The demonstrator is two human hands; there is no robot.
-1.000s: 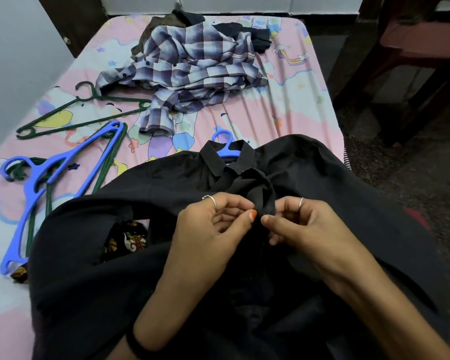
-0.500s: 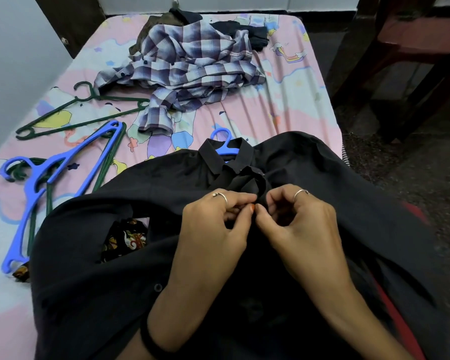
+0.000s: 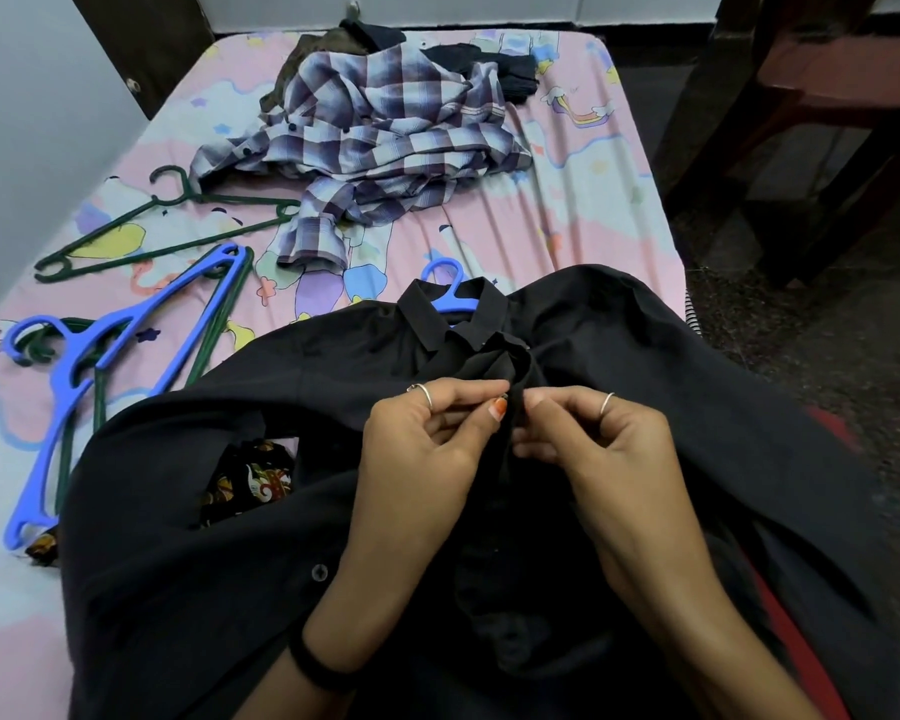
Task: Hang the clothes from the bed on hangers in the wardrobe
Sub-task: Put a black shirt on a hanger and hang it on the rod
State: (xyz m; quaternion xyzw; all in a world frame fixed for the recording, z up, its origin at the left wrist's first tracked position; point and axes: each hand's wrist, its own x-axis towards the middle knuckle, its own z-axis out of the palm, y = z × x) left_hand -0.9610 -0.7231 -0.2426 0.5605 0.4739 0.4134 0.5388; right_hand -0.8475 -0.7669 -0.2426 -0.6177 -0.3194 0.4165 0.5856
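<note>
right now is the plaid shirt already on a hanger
No, the plaid shirt lies crumpled on the bed, and only the black shirt has a blue hanger hook showing at its collar.

black shirt (image 3: 645, 356) on blue hanger (image 3: 450, 298), bed (image 3: 593, 226)

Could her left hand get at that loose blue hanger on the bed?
Probably yes: the blue hanger lies uncovered on that side, but the left hand is pinching the black shirt and must let go first.

shirt (image 3: 645, 366) on bed (image 3: 593, 210) near edge | hangers (image 3: 100, 356) left | clothes pile (image 3: 385, 132) behind
</note>
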